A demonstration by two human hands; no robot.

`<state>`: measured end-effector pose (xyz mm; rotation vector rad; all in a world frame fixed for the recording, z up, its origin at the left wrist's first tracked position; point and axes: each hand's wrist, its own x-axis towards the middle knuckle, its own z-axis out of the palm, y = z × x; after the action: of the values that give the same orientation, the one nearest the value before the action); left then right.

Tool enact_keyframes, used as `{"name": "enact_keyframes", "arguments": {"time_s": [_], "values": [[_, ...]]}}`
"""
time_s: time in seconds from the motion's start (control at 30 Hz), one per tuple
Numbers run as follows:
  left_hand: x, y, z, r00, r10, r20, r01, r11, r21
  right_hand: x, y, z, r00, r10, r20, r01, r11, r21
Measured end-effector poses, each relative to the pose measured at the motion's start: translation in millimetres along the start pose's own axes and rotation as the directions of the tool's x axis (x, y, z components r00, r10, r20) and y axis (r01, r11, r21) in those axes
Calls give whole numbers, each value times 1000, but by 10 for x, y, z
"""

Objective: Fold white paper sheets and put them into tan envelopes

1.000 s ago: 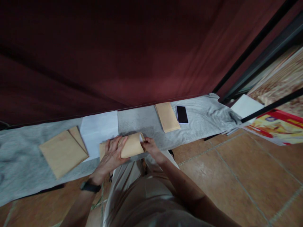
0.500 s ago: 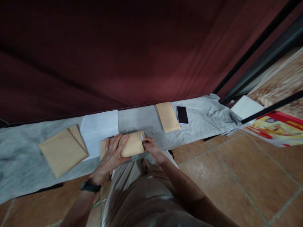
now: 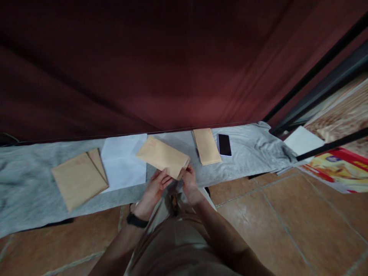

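Two bare hands hold one brown envelope [image 3: 162, 156] lifted just above a grey cloth [image 3: 25, 191] spread along a low surface. Left hand [image 3: 155, 186], with a dark wristband, supports the near edge from beneath; right hand [image 3: 189, 180] pinches the near right corner, so both are closed on it, close together. Left of it lies a white sheet [image 3: 122, 163], then a stack of brown envelopes [image 3: 79, 178]. Right of it lie another brown envelope [image 3: 206, 146] and a dark phone [image 3: 224, 145].
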<state>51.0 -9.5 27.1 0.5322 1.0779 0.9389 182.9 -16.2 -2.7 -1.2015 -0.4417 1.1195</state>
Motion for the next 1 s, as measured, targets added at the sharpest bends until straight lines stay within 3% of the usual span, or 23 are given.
{"name": "enact_keyframes", "arguments": {"time_s": [0.1,0.23,0.6,0.7,0.77,0.83,0.93,1.0], "values": [[57,-35,232,1000,-12,-13,11,997,-72,-20,-3,-28,1000,-20,-20,20,1000,8],[154,-38,309,999,-1,-39,1,1000,0,12,-57,-107,1000,-19,-7,19,1000,10],[400,114,34,997,49,54,-62,961,271,167,-64,-449,992,76,103,-58,984,-168],[441,124,-64,997,40,61,-60,926,374,218,-57,-567,996,-79,49,90,948,-304],[458,137,-94,996,25,87,-59,910,411,255,-78,-624,954,-283,94,293,826,-482],[473,152,-102,994,31,110,-80,874,480,290,-108,-657,873,-409,267,482,640,-598],[496,176,-114,992,91,91,-129,699,703,333,-128,-680,734,-390,556,679,424,-599],[498,192,-139,987,148,66,-141,578,804,352,-109,-696,652,-348,674,758,323,-567]]}}
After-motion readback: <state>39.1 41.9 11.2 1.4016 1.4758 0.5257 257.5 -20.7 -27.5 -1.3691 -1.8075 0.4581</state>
